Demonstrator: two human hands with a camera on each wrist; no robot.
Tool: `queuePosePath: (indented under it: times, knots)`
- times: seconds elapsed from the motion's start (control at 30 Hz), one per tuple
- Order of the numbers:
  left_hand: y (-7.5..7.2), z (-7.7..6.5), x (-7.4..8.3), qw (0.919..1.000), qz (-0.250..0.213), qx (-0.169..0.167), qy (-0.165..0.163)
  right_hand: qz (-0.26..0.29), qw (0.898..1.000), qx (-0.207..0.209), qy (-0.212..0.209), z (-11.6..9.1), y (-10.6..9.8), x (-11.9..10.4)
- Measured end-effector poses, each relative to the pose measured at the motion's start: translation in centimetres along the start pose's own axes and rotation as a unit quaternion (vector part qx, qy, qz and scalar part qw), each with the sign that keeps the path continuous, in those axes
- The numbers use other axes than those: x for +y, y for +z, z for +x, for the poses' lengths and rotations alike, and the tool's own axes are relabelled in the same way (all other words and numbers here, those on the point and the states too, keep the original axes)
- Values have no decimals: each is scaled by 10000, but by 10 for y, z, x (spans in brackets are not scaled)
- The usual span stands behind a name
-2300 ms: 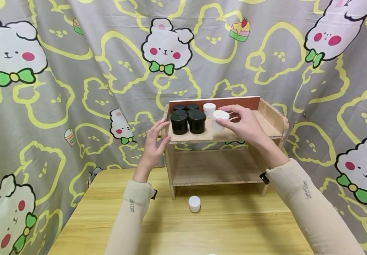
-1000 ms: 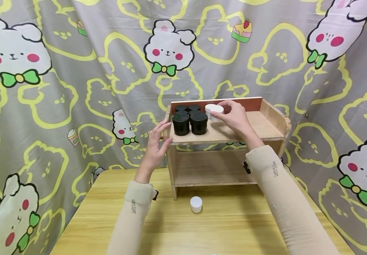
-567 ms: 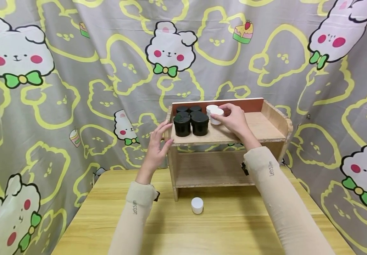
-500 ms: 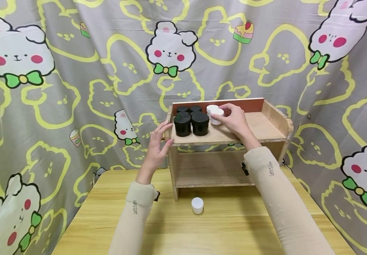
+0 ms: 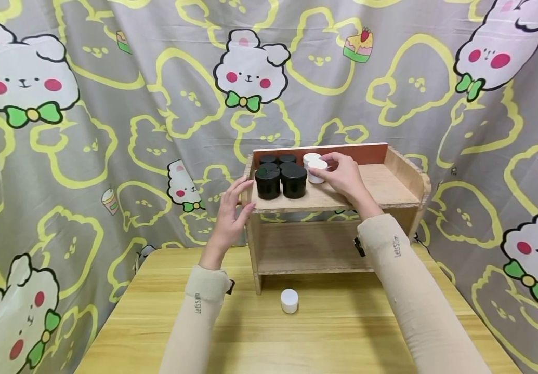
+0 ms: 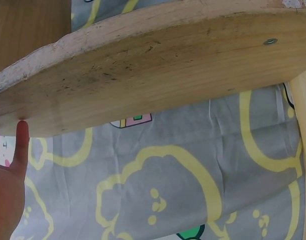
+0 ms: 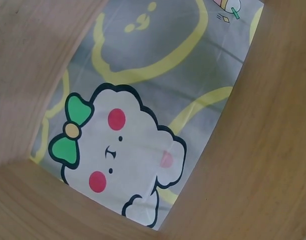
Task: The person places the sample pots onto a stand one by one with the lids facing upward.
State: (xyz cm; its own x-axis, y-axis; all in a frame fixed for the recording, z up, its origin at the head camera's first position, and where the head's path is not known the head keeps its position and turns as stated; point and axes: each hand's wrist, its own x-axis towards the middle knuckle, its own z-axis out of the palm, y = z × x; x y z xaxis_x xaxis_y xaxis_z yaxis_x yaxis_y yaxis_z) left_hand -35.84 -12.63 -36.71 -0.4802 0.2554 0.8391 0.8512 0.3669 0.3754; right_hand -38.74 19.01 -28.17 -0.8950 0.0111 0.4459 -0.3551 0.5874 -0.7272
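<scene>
My right hand point(image 5: 343, 179) pinches a small white lidded jar point(image 5: 317, 176) between thumb and fingers, on the top board of a wooden shelf point(image 5: 381, 184). Directly behind it stands another white jar point(image 5: 312, 157), partly covered. To their left, several black lidded jars point(image 5: 293, 182) stand in close rows. My left hand point(image 5: 226, 218) touches the shelf's left side with fairly straight fingers. In the left wrist view, fingertips of the left hand point(image 6: 10, 185) meet the side panel point(image 6: 143, 75). The right wrist view shows only shelf boards point(image 7: 253, 150) and curtain, no hand.
A third white jar point(image 5: 289, 301) stands on the wooden table point(image 5: 343, 332) in front of the shelf. The lower shelf board point(image 5: 311, 249) lies beneath the top one. A patterned grey curtain point(image 5: 180, 104) hangs behind and on both sides.
My right hand has moved the white jar left and back from the shelf's front, close to the other white jar. In the last half second little has moved. The left hand stays at the shelf's side.
</scene>
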Motion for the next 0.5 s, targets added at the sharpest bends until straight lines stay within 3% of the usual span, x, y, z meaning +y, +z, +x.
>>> queuePosePath:
  times: [0.5]
  knots:
    - [1,0,-2,10000,41,-1,40,-35,10000,-11,53,2,1,2]
